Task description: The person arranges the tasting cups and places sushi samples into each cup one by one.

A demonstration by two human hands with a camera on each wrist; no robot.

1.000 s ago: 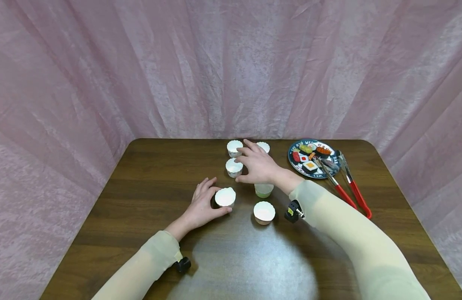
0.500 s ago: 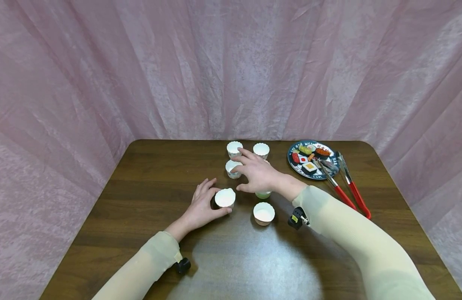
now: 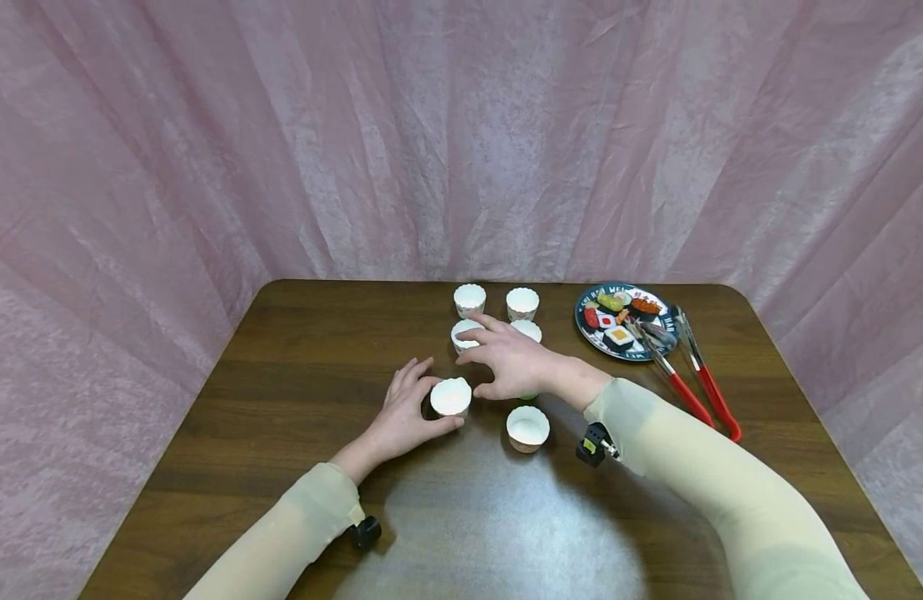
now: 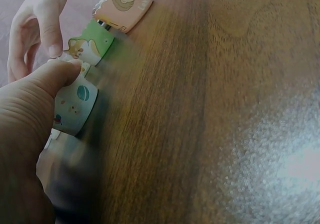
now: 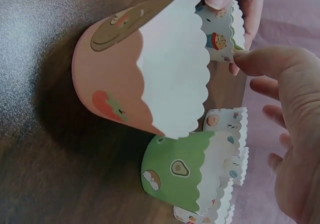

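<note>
In the head view my left hand [image 3: 401,417] holds a white-rimmed paper baking cup [image 3: 451,398] between thumb and fingers. The left wrist view shows this cup's pale patterned side [image 4: 80,106], low over the wooden table. My right hand [image 3: 514,358] reaches over the cups with fingers spread and slightly bent, its thumb tip close to the held cup. Nothing is gripped in it. Partly beneath it sits a green cup [image 5: 175,169] with avocado drawings. Nearer me stands a pink cup [image 3: 527,429].
Several more white paper cups [image 3: 470,300] stand behind in two columns, one partly covered by the right hand. At the right lies a dark-rimmed plate [image 3: 581,312] of toy-like sushi. Red-handled tongs [image 3: 707,375] rest against it. A pink curtain [image 3: 431,142] hangs behind the table.
My right hand has come nearer me, from the rear cups toward the cup in my left hand, uncovering the back right cups. My left hand stays in place on its cup.
</note>
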